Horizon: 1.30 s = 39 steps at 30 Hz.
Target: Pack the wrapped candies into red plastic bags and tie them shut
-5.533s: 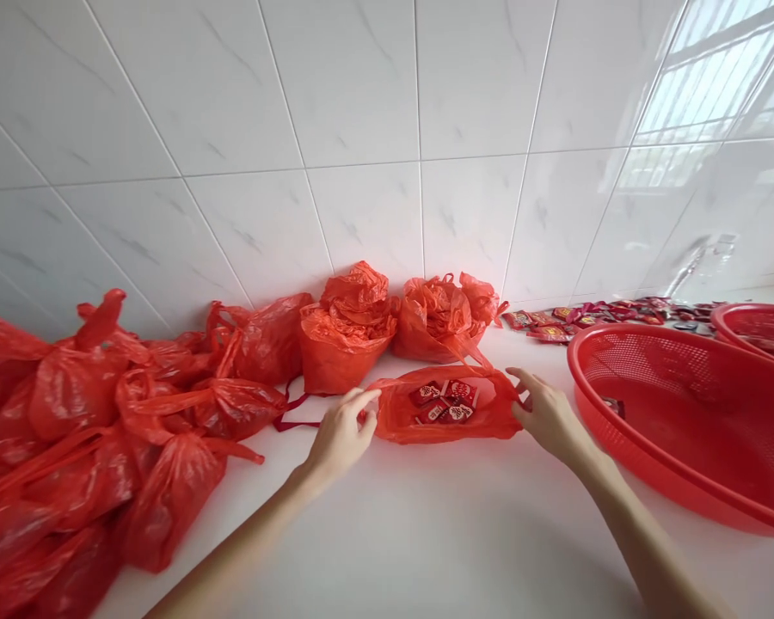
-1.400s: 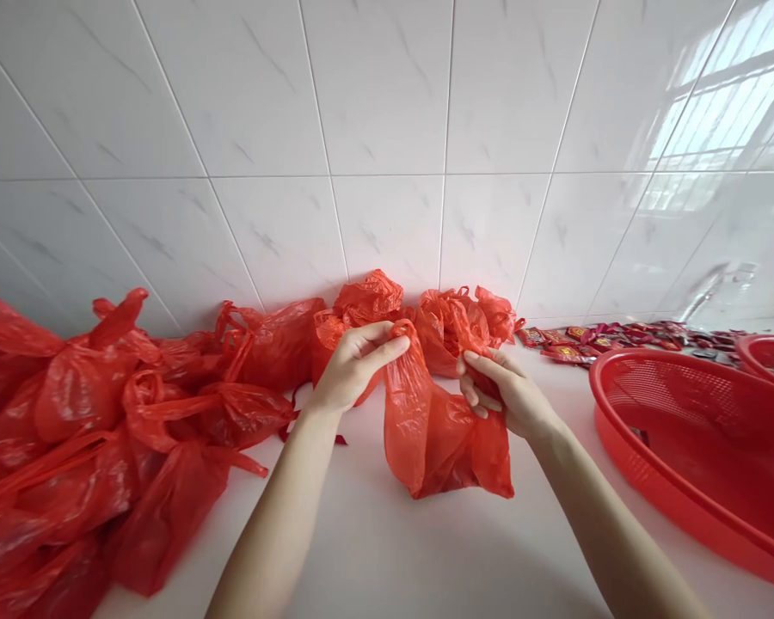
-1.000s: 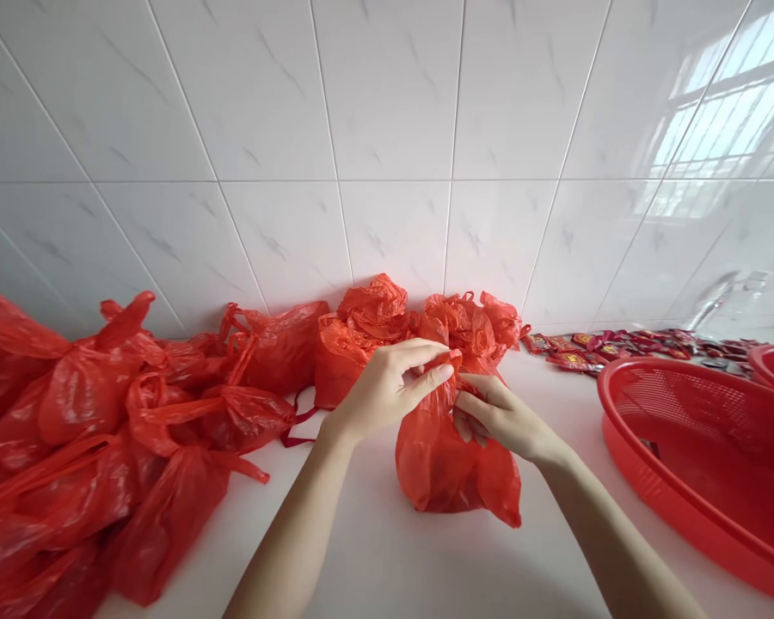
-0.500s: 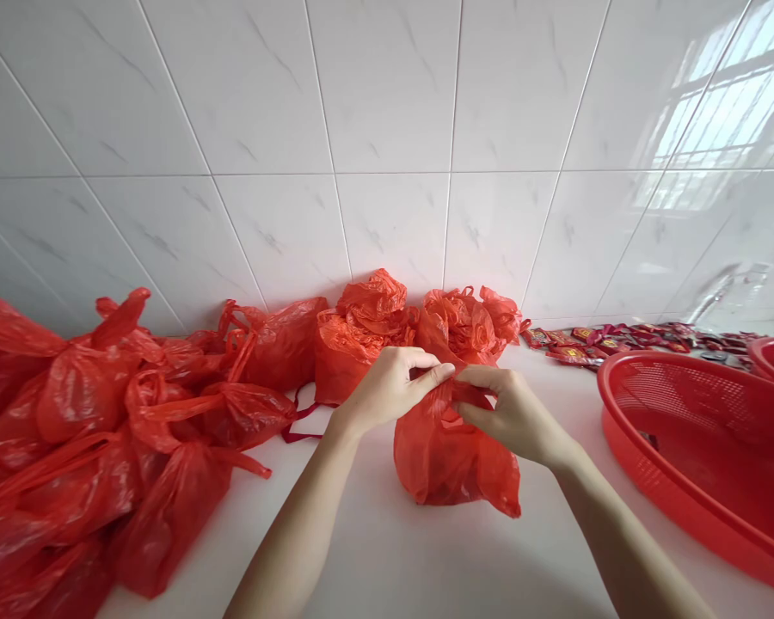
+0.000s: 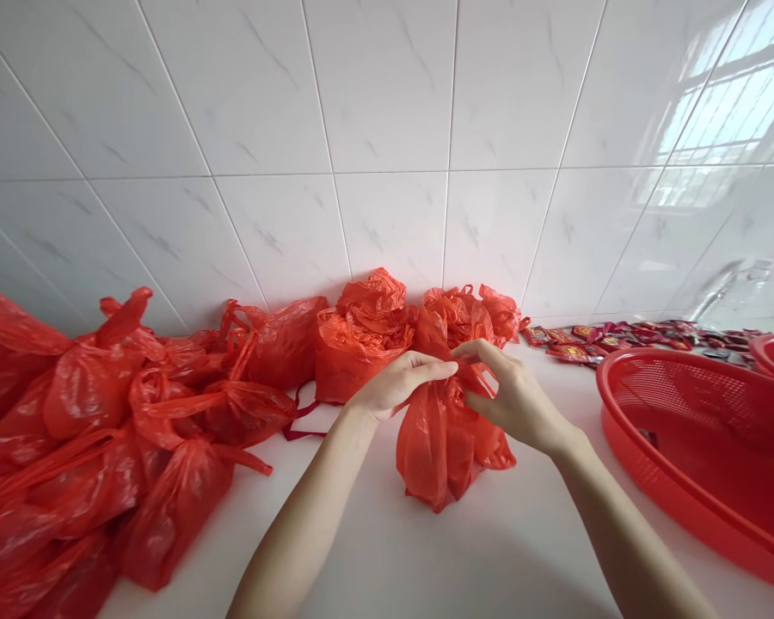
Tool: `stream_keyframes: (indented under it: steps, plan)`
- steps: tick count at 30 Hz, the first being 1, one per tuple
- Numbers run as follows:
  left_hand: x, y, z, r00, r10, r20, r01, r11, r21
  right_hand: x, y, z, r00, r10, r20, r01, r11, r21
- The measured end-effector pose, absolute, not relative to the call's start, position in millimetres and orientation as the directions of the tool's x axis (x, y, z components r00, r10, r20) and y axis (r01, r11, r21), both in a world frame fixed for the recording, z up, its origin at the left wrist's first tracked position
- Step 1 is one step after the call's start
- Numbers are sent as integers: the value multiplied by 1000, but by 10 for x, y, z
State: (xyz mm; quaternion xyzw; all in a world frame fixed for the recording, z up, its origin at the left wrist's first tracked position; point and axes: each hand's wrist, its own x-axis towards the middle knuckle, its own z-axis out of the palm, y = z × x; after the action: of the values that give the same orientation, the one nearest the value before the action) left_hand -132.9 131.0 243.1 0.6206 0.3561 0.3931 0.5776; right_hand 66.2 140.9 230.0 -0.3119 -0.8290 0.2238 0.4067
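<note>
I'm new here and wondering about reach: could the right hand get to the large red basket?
Probably yes: the right hand is busy with the red bag, but nothing visible blocks the large red basket.

Both bare forearms reach in from the lower edge and slant inward, the left forearm [image 5: 306, 507] toward the right, the right forearm [image 5: 610, 516] toward the left. The person's left hand [image 5: 400, 383] is bent inward, its thumb [image 5: 435, 370] extended in a pinching pose. The right hand [image 5: 519, 400] faces it, index finger arched over, thumb lower, a gap between them. The fingertips of both hands meet closely, near the middle.
</note>
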Motion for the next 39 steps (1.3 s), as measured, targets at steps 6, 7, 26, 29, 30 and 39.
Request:
stream_keyframes:
  steps: [6,7,26,29,30,39]
  plan:
    - [-1313,1317,2411,363,931,31,-206,48,977,655,1418,2288,-459,504,732,353,859,-370]
    - [-1320,1317,2408,363,931,24,-223,62,973,653,1421,2290,-465,455,759,361,881,-307]
    - [-1620,1357,2474,331,905,268,248,-358,900,744,1418,2352,-494,503,710,225,862,-454]
    - [-1664,1386,2450,302,912,276,268,-359,894,798,1410,2399,-544,528,652,210,838,-503]
    - [-1681,1400,2440,288,918,273,269,-351,897,823,1407,2419,-567,531,630,202,831,-518]
    - [-1868,1577,2295,181,962,206,361,-260,896,1048,1366,2577,-876,399,272,136,745,-653]
